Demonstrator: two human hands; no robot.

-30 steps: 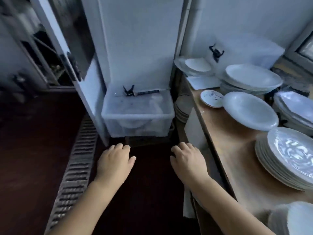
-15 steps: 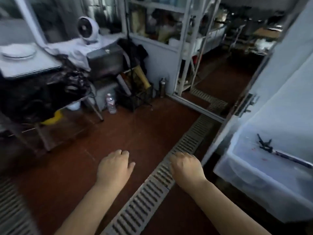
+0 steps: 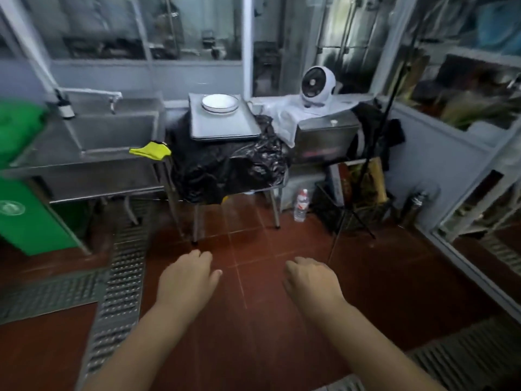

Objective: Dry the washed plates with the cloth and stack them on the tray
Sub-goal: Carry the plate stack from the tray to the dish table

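Ahead, plates [image 3: 220, 103] sit on the tray [image 3: 225, 128]; left hand [image 3: 186, 277], right hand [image 3: 311, 280] — relaxed, empty.

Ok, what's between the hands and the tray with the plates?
Head view: only bare red floor tiles lie between the left hand, the right hand and the black-draped table carrying the tray.

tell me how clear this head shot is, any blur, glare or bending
Head view: dim, bluish light; the plates on the tray are bright but readable, glare glints off the black plastic sheet, wide-angle bending curves the sink and window frames, and the frame edges smear softly.
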